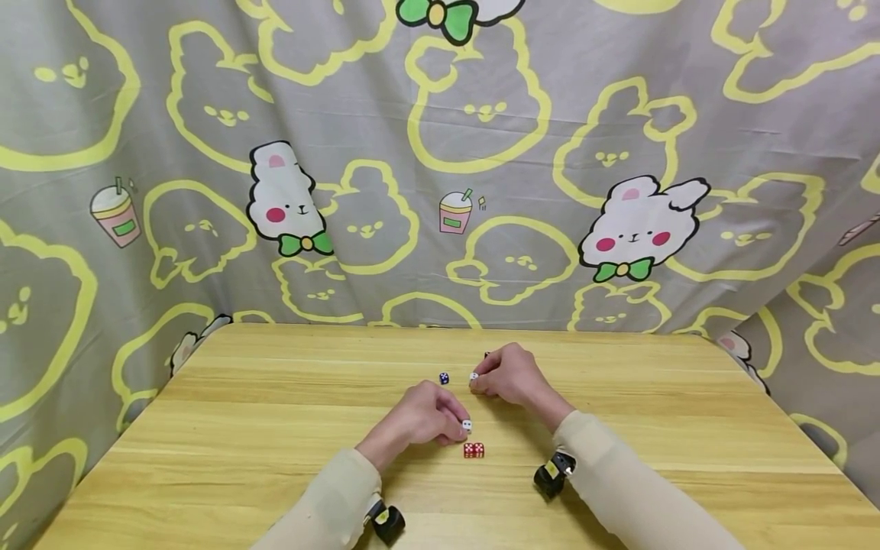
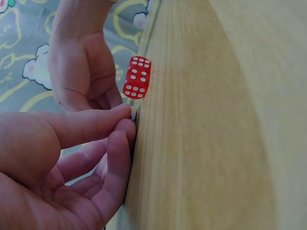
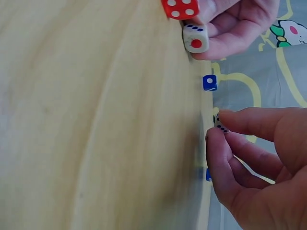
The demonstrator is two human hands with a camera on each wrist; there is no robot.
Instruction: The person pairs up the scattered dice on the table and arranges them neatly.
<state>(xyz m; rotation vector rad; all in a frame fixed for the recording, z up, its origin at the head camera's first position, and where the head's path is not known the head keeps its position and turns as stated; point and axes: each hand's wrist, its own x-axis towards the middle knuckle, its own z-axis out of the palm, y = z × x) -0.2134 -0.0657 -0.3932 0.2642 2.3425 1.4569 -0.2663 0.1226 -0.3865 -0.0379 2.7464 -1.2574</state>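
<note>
My left hand pinches a white die between thumb and fingertip, low over the table; in the left wrist view the fingers mostly cover it. Just nearer than that hand, two red dice sit side by side, touching. Farther back, my right hand pinches another white die; its dotted face shows in the right wrist view between thumb and finger. A blue die stands a little left of the right fingertips. Behind the right hand, a second blue die is mostly hidden.
The wooden table runs back to a grey curtain printed with yellow outlines and white cartoon animals. A small black camera is strapped at each wrist, over or beside the beige sleeves.
</note>
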